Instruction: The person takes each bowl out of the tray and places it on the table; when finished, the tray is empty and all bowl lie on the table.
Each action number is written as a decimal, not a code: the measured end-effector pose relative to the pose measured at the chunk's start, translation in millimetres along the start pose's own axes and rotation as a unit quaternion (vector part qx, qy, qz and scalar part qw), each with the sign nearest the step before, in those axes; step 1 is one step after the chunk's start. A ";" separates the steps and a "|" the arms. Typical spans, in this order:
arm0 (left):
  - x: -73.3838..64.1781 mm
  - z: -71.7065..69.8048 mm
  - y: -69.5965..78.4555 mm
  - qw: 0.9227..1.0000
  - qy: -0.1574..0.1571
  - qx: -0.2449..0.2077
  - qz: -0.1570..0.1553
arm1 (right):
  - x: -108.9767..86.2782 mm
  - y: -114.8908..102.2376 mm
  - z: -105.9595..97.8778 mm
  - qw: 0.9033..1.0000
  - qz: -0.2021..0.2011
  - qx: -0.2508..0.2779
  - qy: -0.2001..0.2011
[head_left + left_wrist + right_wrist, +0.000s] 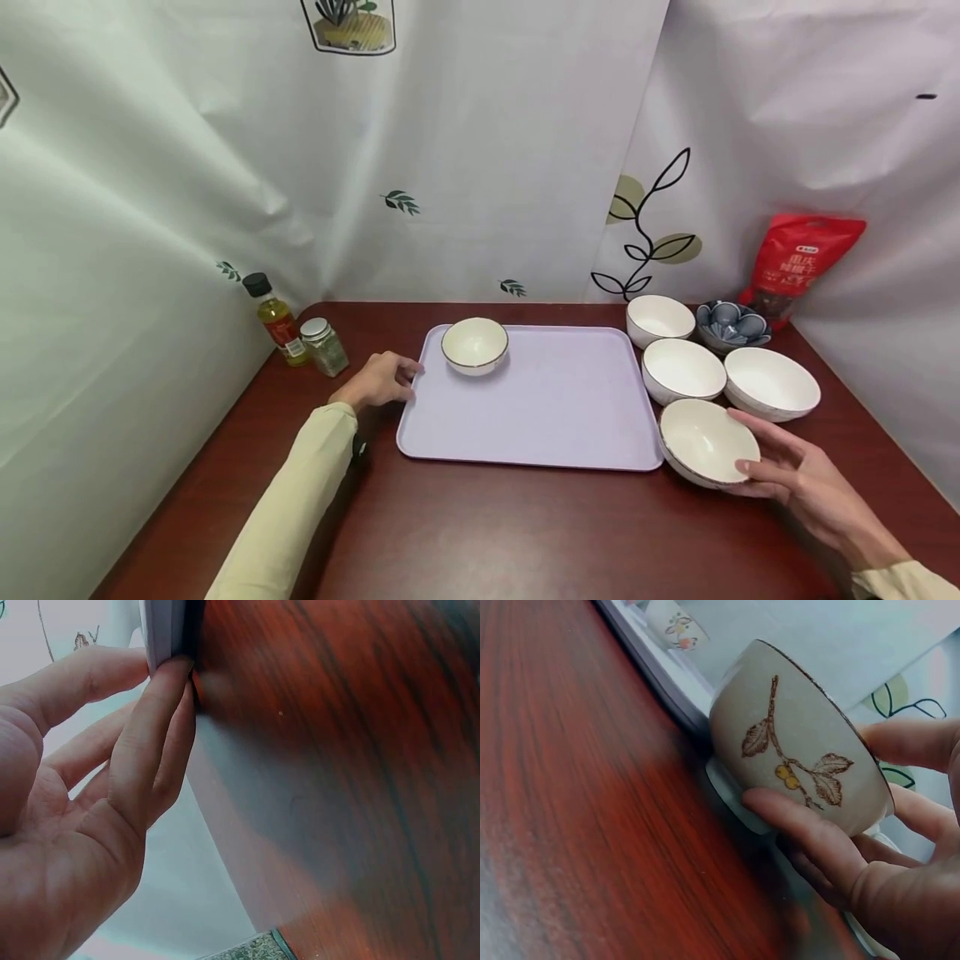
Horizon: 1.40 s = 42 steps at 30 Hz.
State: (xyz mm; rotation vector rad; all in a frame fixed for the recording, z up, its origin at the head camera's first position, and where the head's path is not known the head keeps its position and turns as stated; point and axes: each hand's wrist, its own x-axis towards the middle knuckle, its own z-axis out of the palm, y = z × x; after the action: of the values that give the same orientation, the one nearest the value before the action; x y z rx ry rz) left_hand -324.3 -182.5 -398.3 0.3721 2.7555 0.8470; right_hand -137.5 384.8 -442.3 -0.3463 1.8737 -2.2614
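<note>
My left hand [384,381] is at the left edge of a pale lilac tray [540,433]. In the left wrist view its fingertips pinch the tray's rim [166,630]. At the tray's near right corner, my right hand [798,475] grips a cream bowl [701,437], thumb at the rim and fingers round the lower side. The right wrist view has this bowl [795,742] tilted over the wood, its wall painted with a brown twig and yellow berries. A smaller-looking cream bowl [475,346] stands on the tray's far left part.
Right of the tray stand more white bowls [684,371], one a wide bowl [772,382]. Behind them are a dark blue bowl of spoons [729,323] and a red pouch [802,258]. An oil bottle [279,323] and a spice jar [326,348] stand at the back left.
</note>
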 end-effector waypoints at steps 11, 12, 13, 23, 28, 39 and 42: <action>0.2 0.6 0.6 1.000 -0.005 -0.005 -0.010 | -3.2 -13.4 -0.2 0.994 0.020 -0.103 -0.038; 0.3 0.6 0.3 1.000 -0.005 -0.005 -0.011 | -3.2 -18.3 0.6 0.989 0.032 -0.143 -0.031; 0.5 0.3 0.2 1.000 -0.006 -0.006 -0.012 | -2.8 -24.4 0.9 0.982 0.045 -0.184 -0.021; 0.9 -2.0 2.2 1.000 -0.008 -0.001 -0.007 | 10.8 -101.6 21.1 0.851 0.024 -0.511 0.117; 0.6 -0.9 1.5 1.000 -0.008 0.000 -0.003 | 34.2 -125.3 52.0 0.840 -0.027 -0.530 0.116; 1.2 1.1 -1.3 1.000 -0.007 -0.007 -0.006 | 129.1 -138.8 129.8 0.941 -0.053 -0.334 0.030; 2.7 0.4 0.3 1.000 0.000 0.002 0.001 | 160.3 -128.2 145.3 0.942 -0.066 -0.328 0.003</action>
State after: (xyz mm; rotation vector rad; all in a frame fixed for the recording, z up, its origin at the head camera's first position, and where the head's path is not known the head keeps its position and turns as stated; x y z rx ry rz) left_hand -326.7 -181.2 -398.8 0.3762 2.7578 0.8426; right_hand -247.2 226.2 -280.9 -0.5642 2.6354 -1.6296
